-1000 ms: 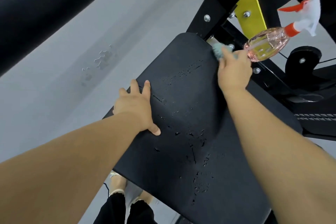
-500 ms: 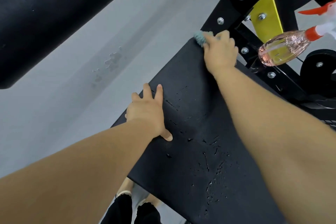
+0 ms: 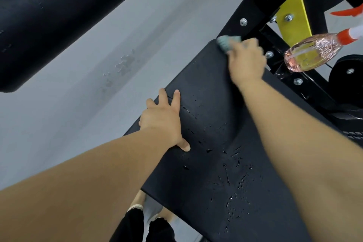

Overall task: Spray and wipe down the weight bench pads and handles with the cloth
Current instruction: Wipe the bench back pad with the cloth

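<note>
The black bench pad (image 3: 208, 163) fills the middle of the head view, its surface dotted with spray droplets. My right hand (image 3: 246, 62) holds a teal cloth (image 3: 227, 42) against the pad's far top corner, next to the black frame. My left hand (image 3: 165, 119) rests flat on the pad's left edge, fingers straight, thumb on top. A pink spray bottle (image 3: 312, 52) with an orange and white trigger lies tilted on the frame to the right of my right hand.
A thick black roller pad (image 3: 59, 12) hangs at the upper left. The black bolted frame (image 3: 261, 6) with a yellow plate (image 3: 294, 23) rises behind the pad. A round black weight plate (image 3: 347, 76) sits at the right. Grey floor lies left, my feet below.
My right hand slid the cloth leftward along the pad's top edge, from the right corner to the upper left corner. The left hand stayed on the pad's edge.
</note>
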Action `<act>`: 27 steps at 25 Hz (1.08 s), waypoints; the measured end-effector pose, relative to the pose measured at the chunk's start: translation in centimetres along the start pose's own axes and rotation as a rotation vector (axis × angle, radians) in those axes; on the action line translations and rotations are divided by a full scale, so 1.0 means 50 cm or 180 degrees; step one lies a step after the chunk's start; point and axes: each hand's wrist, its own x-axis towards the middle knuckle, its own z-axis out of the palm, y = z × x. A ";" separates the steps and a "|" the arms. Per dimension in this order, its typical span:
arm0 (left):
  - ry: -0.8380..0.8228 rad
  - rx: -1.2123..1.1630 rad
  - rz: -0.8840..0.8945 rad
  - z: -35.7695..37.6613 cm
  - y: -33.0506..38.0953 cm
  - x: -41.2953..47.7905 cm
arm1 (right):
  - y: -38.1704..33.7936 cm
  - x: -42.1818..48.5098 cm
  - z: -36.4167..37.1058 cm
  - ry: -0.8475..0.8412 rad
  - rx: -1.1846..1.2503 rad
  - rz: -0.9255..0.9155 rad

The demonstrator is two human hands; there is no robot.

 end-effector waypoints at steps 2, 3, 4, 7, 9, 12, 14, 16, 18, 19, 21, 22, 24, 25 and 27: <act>0.0023 0.0003 -0.0008 0.000 -0.001 0.002 | 0.001 0.005 -0.001 0.0138 0.0174 0.0694; 0.0029 -0.0025 -0.0008 -0.001 -0.001 0.001 | -0.031 -0.015 0.004 0.0111 0.0160 0.0672; 0.0040 -0.0051 -0.0010 0.000 -0.002 0.001 | -0.071 -0.051 0.009 0.0053 0.0212 0.0483; 0.0073 -0.0067 -0.0028 0.002 -0.003 0.001 | -0.141 -0.194 0.012 0.0061 0.0541 -0.0909; 0.0090 -0.0033 -0.0025 0.002 -0.004 0.000 | -0.079 -0.226 0.000 0.0105 0.0427 -0.1374; 0.0080 -0.0036 -0.0016 0.001 -0.001 -0.001 | 0.080 -0.202 -0.028 0.0276 0.0082 -0.0170; 0.0080 -0.0046 -0.0027 0.001 -0.002 0.004 | 0.120 -0.190 -0.033 0.0308 0.0168 0.0928; 0.0054 -0.0088 -0.0032 -0.003 -0.004 0.006 | 0.057 -0.202 -0.022 0.0232 0.0124 0.1239; 0.0108 -0.0121 -0.0046 -0.003 -0.006 0.005 | -0.046 -0.260 -0.012 0.0315 0.0269 0.0611; 0.0153 -0.0154 -0.0037 0.001 -0.007 0.000 | -0.085 -0.305 -0.010 0.0414 0.0397 0.0134; 0.0293 -0.0248 -0.0017 0.014 -0.015 -0.012 | -0.091 -0.388 -0.008 0.0297 0.0565 -0.0928; 0.0416 -0.0347 -0.0003 0.022 -0.024 -0.022 | -0.059 -0.414 -0.016 0.0174 0.0632 -0.1390; 0.0562 -0.1032 -0.0017 0.032 -0.060 -0.049 | 0.033 -0.439 -0.037 0.0233 0.0563 -0.1874; 0.0610 -0.1501 -0.0074 0.037 -0.084 -0.059 | 0.077 -0.435 -0.041 0.0381 0.0439 -0.1759; 0.0707 -0.1859 -0.0322 0.063 -0.135 -0.089 | 0.119 -0.414 -0.047 0.0527 0.0305 -0.0971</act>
